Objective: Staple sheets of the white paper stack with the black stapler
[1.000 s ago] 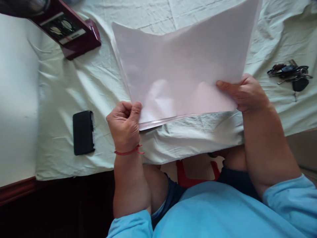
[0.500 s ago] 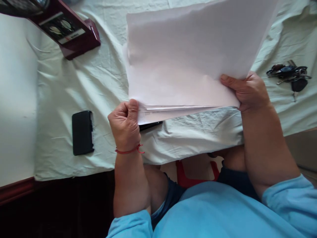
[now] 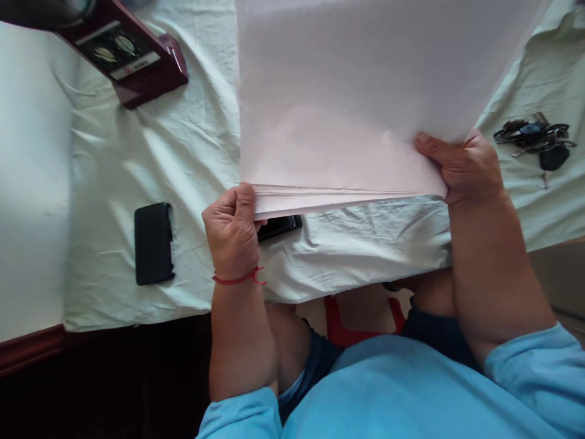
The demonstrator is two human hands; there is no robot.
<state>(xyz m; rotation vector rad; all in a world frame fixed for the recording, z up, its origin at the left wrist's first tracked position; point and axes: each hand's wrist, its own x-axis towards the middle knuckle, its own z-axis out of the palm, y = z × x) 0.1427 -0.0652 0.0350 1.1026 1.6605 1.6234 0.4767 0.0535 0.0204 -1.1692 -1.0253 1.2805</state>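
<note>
A stack of white paper sheets [image 3: 347,110] is held up over the cloth-covered table, its far end running out of view at the top. My left hand [image 3: 235,222], with a red string round the wrist, pinches the near left corner, thumb on top. On the near right corner my right hand [image 3: 470,167] is closed, its thumb lying flat on the top sheet. Along the near edge the sheets are slightly fanned, more apart at the left. A black phone-like object [image 3: 280,227] lies beneath the paper, partly hidden by it and by my left hand.
On the pale green tablecloth [image 3: 105,158] a black case [image 3: 154,244] lies at the left. A bunch of keys [image 3: 539,137] is at the right. A dark red wooden stand [image 3: 150,73] with a picture panel occupies the back left, near the white wall [image 3: 31,183].
The paper stack has tilted up and shifted a little away and to the right. Its near edge rose, showing more of the black object. My right hand moved slightly right.
</note>
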